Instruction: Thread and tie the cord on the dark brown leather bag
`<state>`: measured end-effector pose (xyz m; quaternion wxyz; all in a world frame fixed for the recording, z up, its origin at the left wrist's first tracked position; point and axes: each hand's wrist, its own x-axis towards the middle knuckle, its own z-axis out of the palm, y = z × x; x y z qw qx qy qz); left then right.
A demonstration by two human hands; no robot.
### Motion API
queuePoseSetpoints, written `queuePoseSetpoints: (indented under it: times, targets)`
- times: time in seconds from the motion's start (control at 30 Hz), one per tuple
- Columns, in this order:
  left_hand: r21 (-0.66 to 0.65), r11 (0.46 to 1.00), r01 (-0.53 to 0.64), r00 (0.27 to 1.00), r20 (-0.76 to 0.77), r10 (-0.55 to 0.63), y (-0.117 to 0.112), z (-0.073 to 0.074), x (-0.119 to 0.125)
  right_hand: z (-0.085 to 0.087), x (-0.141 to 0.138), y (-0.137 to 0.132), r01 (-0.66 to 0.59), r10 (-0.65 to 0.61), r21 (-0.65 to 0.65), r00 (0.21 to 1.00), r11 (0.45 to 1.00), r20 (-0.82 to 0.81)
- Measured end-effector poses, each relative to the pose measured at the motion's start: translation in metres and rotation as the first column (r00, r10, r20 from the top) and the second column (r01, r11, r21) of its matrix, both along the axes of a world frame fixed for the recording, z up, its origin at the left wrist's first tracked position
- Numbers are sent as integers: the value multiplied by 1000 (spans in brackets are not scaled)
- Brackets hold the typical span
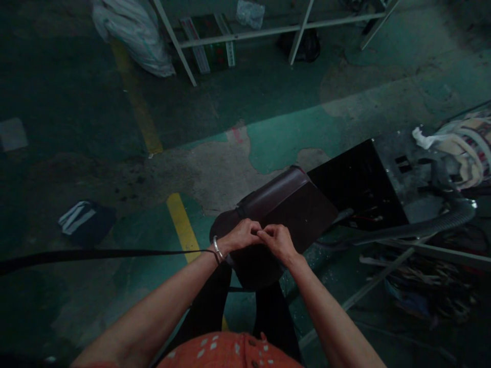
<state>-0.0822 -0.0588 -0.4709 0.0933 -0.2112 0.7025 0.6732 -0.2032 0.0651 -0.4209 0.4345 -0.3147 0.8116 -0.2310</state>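
Note:
A dark maroon, leather-like bag with a rolled upper edge lies in front of my legs, tilted up to the right. Over its near side, my left hand and my right hand meet with their fingertips pinched together. Whatever sits between the fingers is hidden or too small to make out. From the left edge of the view a thin black strap runs taut to my left wrist, where there is a silver bracelet; its far end is out of view.
Right of the bag stands a black open box beside a grey ribbed hose. A metal rack crosses the back, near a white sack. Dark folded cloth lies on the worn green floor at left.

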Motion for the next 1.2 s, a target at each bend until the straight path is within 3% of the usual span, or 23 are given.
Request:
queuePoseSetpoints:
  times: [0.13,0.23,0.33,0.4,0.5,0.7,0.77,0.83,0.9,1.0,1.2]
  targets:
    - [12,999,-41,999,3,41,6,-5,3,0,1,3,114,-96,-109,982,987,165]
    - [46,996,-73,997,5,73,9,-8,3,-3,-1,9,312,-222,-205,902,928,370]
    - [102,993,-61,998,-26,64,8,-7,4,-12,-2,18,448,-354,-171,847,878,397]
    - [123,991,-45,997,-56,53,5,-6,4,-20,-2,24,394,-321,-129,867,910,381]
    - [134,990,-39,994,-93,52,2,-5,5,-27,-1,29,223,-176,-79,904,971,389]
    - [105,994,-32,993,-107,43,3,-7,5,-20,-11,22,56,-64,32,909,998,411]
    - [52,998,-36,995,-94,41,5,-6,5,-12,-14,18,-9,-5,46,955,999,297]
    - [-42,998,-55,996,-76,51,8,-4,5,-3,-16,15,-110,106,51,991,993,81]
    - [-160,985,-63,996,-74,51,12,1,4,5,-16,14,-209,221,100,965,973,-139]
    - [-321,947,-33,996,-87,5,18,11,3,9,-14,17,-179,213,153,947,972,-240]
    - [-492,869,54,996,-32,-80,18,21,6,1,-4,28,-53,85,138,969,989,-232]
